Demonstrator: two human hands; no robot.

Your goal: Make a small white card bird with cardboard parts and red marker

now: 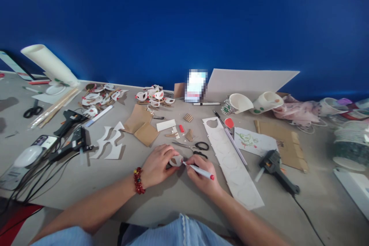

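Observation:
My left hand [159,164] pinches a small white paper bird cutout [175,160] with a brown patch, keeping it close to the table surface. In my right hand [203,175] is a white marker with a red end [204,172]. Its tip meets the right edge of the cutout, where a bit of red shows. Just beyond my hands lie scissors with black handles [198,146]. A red marker cap [181,128] rests among paper and cardboard scraps farther back. Similar finished-looking paper birds [154,95] are piled near the wall.
Glue guns lie at left [75,144] and right [278,171], with cords trailing over the table. A long white card strip [230,161] is beside my right arm. Brown cardboard [142,125], a bird drawing [252,140], paper cups [236,103] and a blurred phone [196,85] stand or lie around.

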